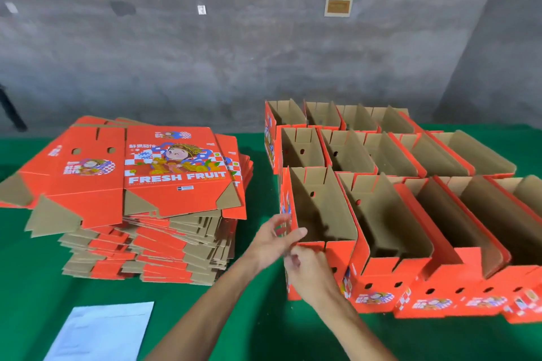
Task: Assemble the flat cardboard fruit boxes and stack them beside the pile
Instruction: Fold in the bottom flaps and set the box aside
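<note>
**A:** So you were at the placing step. Your left hand (pixel 271 239) had its thumb hooked over the near-left corner rim of the front-left box (pixel 319 231), fingers wrapped on the printed outer face. Your right hand (pixel 305 268) sat just below it against the same corner, fingers curled; I couldn't tell whether it actually pinched the cardboard or only pressed it.

**B:** Was the box set down?

**A:** It looked down on the green table (pixel 258 328), touching its right-hand neighbour in the front row of assembled boxes (pixel 410 173). Three rows stood there, open tops up.

**B:** Next move?

**A:** My read: you needed to square that corner flush with the row, let go, then reach left for the top sheet of the flat pile (pixel 140 173).

**B:** Clearance?

**A:** A bare green strip separated the pile from the boxes, and your forearms crossed it. The pile's right edges were ragged and overhung, so a fast sweep could have snagged them. A white sheet (pixel 102 331) lay near the front edge, well apart from both hands.
</note>
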A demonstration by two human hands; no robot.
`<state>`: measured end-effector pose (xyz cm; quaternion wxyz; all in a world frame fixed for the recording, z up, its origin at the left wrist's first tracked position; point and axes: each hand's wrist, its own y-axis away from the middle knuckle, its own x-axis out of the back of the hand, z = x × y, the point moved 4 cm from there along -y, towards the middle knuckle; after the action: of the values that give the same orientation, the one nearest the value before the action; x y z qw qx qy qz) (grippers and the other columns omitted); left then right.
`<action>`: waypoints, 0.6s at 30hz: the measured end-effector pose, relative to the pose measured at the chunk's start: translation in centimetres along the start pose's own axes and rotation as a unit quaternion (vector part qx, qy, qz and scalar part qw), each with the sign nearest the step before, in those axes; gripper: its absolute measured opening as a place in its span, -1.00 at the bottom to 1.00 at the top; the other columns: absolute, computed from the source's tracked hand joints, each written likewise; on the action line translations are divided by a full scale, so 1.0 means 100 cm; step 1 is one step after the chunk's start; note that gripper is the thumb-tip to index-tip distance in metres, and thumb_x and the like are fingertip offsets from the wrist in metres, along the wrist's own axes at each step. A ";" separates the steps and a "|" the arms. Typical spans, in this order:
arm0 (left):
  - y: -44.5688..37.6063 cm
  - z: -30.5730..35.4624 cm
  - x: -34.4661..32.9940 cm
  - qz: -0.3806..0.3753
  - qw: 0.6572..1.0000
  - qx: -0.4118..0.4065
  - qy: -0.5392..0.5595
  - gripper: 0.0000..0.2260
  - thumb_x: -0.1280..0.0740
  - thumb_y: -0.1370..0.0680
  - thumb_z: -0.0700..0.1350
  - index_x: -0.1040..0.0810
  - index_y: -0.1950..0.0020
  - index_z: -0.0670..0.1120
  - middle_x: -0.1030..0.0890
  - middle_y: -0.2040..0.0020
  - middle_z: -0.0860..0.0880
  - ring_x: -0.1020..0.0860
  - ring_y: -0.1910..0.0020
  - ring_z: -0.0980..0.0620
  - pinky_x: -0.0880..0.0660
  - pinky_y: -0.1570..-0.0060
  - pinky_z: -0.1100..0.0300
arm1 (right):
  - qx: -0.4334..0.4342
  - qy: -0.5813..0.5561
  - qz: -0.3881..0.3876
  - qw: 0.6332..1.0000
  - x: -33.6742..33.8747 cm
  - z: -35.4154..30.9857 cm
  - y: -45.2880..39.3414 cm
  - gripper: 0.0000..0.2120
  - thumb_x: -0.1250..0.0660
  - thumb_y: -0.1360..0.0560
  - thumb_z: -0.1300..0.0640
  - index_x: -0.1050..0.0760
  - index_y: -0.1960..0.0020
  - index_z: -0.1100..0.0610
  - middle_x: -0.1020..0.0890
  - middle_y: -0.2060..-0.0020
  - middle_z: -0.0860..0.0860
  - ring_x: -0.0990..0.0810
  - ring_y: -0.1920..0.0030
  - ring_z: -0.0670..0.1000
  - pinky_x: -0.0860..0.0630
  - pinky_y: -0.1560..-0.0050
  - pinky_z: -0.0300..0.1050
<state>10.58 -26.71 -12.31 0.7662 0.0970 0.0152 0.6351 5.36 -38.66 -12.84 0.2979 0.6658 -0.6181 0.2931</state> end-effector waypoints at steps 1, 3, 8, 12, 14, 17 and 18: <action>0.004 0.012 0.015 0.016 0.999 -0.035 -0.022 -0.65 -0.56 -0.50 0.04 -0.57 -0.25 0.14 -0.64 -0.21 0.18 -0.60 -0.13 0.34 -0.49 -0.06 0.45 | 0.001 -0.047 -0.003 0.999 0.001 -0.014 -0.006 -0.83 -0.31 -0.61 0.07 -0.63 -0.10 0.09 -0.72 0.18 0.08 -0.68 0.13 0.15 -0.46 0.18 -0.16; 0.015 0.036 0.053 0.077 0.988 -0.113 -0.076 -0.71 -0.50 -0.56 0.04 -0.58 -0.25 0.12 -0.63 -0.23 0.20 -0.56 -0.27 0.24 -0.47 -0.29 0.31 | -0.009 -0.100 -0.006 0.995 0.000 -0.038 -0.020 -0.66 -0.33 -0.61 0.03 -0.55 -0.37 0.01 -0.74 0.11 0.01 -0.66 0.07 0.09 -0.39 0.13 -0.23; 0.056 0.076 0.175 0.264 0.856 -0.238 -0.375 -0.62 -0.41 -0.59 -0.01 -0.55 -0.39 -0.08 -0.56 -0.39 -0.06 -0.48 -0.42 -0.06 -0.39 -0.44 0.01 | 0.015 -0.212 -0.020 0.977 -0.029 -0.096 -0.050 -0.37 -0.38 -0.62 0.05 -0.24 -0.62 0.06 -0.52 -0.43 0.05 -0.61 -0.19 -0.06 -0.41 -0.15 -0.25; 0.086 0.070 0.258 0.351 0.748 -0.058 -0.561 -0.36 -0.43 -0.54 0.12 -0.33 -0.59 0.05 -0.23 -0.64 -0.11 -0.09 -0.65 -0.18 0.07 -0.57 -0.32 | 0.013 -0.207 -0.019 0.978 -0.046 -0.132 -0.081 -0.43 -0.38 -0.62 -0.01 -0.27 -0.55 0.06 -0.53 -0.37 0.01 -0.54 -0.25 -0.01 -0.43 -0.28 -0.09; 0.101 0.059 0.290 0.346 0.730 0.038 -0.588 -0.21 -0.42 -0.49 0.27 -0.16 -0.64 0.15 -0.02 -0.69 -0.11 0.12 -0.67 -0.22 0.21 -0.50 -0.43 | -0.001 -0.187 -0.032 0.982 -0.054 -0.141 -0.100 -0.50 -0.37 -0.63 0.03 -0.33 -0.50 0.10 -0.53 -0.35 0.05 -0.55 -0.32 0.07 -0.47 -0.38 0.07; 0.121 0.047 0.322 0.325 0.697 0.123 -0.627 -0.09 -0.44 -0.46 0.30 0.01 -0.66 0.22 0.15 -0.69 -0.14 0.22 -0.64 -0.33 0.21 -0.46 -0.51 | -0.012 -0.150 -0.062 0.987 -0.066 -0.146 -0.123 -0.73 -0.34 -0.64 0.13 -0.47 -0.32 0.08 -0.61 -0.23 0.04 -0.62 -0.15 0.03 -0.59 -0.14 0.00; 0.125 0.044 0.330 0.323 0.693 0.140 -0.629 -0.10 -0.45 -0.47 0.25 0.03 -0.66 0.23 0.16 -0.69 -0.14 0.21 -0.64 -0.34 0.16 -0.46 -0.51 | -0.010 -0.136 -0.062 0.989 -0.069 -0.146 -0.130 -0.81 -0.33 -0.63 0.14 -0.49 -0.24 0.06 -0.63 -0.17 0.03 -0.63 -0.05 -0.02 -0.58 0.03 -0.08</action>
<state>5.47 7.06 -2.58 0.3214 0.5788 -0.4144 0.6244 17.54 -22.36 -8.99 0.2349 0.7334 -0.6136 0.1746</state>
